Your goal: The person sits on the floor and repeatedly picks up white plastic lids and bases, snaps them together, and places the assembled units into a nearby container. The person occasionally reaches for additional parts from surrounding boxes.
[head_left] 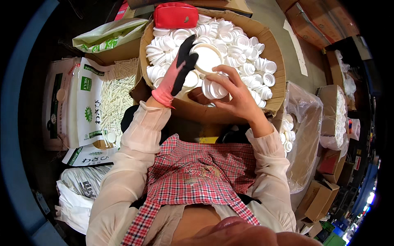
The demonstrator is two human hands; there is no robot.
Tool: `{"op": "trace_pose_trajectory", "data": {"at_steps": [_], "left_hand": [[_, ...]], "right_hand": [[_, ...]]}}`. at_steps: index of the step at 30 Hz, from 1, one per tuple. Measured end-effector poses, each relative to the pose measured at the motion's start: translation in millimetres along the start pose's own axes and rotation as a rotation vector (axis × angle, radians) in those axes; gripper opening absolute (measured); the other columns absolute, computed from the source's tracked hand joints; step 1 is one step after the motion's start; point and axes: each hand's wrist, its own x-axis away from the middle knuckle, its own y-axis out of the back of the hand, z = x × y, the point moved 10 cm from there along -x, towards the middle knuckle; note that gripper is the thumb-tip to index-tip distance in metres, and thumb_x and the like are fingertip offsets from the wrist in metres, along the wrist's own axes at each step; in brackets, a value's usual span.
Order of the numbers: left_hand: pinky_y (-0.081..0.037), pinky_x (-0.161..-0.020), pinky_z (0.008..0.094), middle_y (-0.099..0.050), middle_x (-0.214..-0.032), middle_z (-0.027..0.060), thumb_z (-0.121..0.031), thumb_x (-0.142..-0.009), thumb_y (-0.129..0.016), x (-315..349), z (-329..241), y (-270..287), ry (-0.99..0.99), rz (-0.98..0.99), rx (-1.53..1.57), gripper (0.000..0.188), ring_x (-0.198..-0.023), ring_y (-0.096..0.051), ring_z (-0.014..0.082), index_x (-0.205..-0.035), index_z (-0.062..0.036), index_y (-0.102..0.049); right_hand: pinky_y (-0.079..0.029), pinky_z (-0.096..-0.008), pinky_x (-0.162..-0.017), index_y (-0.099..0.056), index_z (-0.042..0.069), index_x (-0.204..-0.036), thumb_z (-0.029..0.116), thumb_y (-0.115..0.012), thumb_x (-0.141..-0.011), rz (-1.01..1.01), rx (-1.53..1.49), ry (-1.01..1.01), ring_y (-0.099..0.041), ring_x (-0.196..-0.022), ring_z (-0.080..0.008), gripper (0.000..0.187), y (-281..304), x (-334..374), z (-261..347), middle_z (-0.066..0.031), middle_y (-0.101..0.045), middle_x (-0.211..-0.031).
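Note:
My left hand (179, 70), in a pink and black glove, is held edge-on over the box with its fingers stretched out. Right beside its fingertips is a wide round white piece (208, 58) with a cream rim; whether they touch, I cannot tell. My bare right hand (238, 95) is closed around a short stack of round white plastic caps (215, 87), tilted toward the left hand. Both hands are above the near side of a large cardboard box (276, 49) heaped with loose white caps (242, 42).
A red pouch (175, 15) lies on the box's far left edge. To the left, an opened white sack holds many thin white sticks (118, 88). At the right stand a clear-plastic-lined box (303, 135) and a carton of white pieces (331, 110).

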Motion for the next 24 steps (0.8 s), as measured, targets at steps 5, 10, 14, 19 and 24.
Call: {"op": "trace_pose_trajectory", "data": {"at_steps": [5,10,14,19,24], "left_hand": [[-0.044,-0.097,0.0380,-0.047,-0.133,0.0162,-0.016,-0.095,-0.050,-5.3,6.5,-31.0,0.010,0.034,0.683,0.058,-0.117,-0.053,0.0309,-0.146,-0.0132,-0.022],[-0.048,-0.094,0.0496,-0.033,-0.144,0.0234,-0.054,-0.096,-0.029,-14.8,17.2,-20.3,0.168,0.248,0.998,0.069,-0.128,-0.040,0.0422,-0.141,-0.0024,-0.029],[-0.050,-0.090,0.0523,-0.029,-0.144,0.0272,-0.064,-0.092,-0.030,-2.6,6.2,-32.0,0.257,0.399,1.195,0.080,-0.126,-0.040,0.0465,-0.142,-0.0024,-0.028],[-0.052,-0.084,0.0514,-0.033,-0.141,0.0285,-0.066,-0.091,-0.029,4.6,0.2,-33.1,0.262,0.395,1.165,0.080,-0.120,-0.046,0.0481,-0.143,-0.0062,-0.027],[-0.046,-0.096,0.0498,-0.045,-0.134,0.0253,-0.057,-0.096,-0.028,12.2,22.6,-36.6,0.389,0.186,1.057,0.068,-0.120,-0.050,0.0379,-0.141,-0.0063,-0.033]], "right_hand": [[-0.033,-0.0342,-0.101,-0.058,0.009,-0.120,0.017,-0.085,-0.060,-0.083,-0.536,-0.100,-0.039,-0.124,-0.0246,0.066,-4.5,0.8,-8.2,-0.0092,-0.043,-0.125],[-0.050,-0.0413,-0.094,-0.039,0.009,-0.134,0.026,-0.084,-0.067,-0.225,-1.188,-0.218,-0.054,-0.115,-0.0289,0.082,8.4,10.9,-37.1,-0.0168,-0.051,-0.127],[-0.055,-0.0344,-0.072,-0.037,0.011,-0.138,0.018,-0.077,-0.075,-0.367,-1.264,-0.240,-0.059,-0.102,-0.0259,0.075,18.1,17.9,-54.6,-0.0128,-0.053,-0.123],[-0.054,-0.0309,-0.063,-0.037,0.010,-0.137,0.012,-0.067,-0.086,-0.314,-1.286,-0.361,-0.062,-0.078,-0.0226,0.059,4.1,17.0,-66.2,-0.0133,-0.060,-0.105],[-0.055,-0.0324,-0.069,-0.037,0.008,-0.136,0.009,-0.069,-0.083,-0.183,-1.189,-0.576,-0.062,-0.088,-0.0234,0.062,-20.8,15.6,-76.2,-0.0151,-0.053,-0.118]]}}
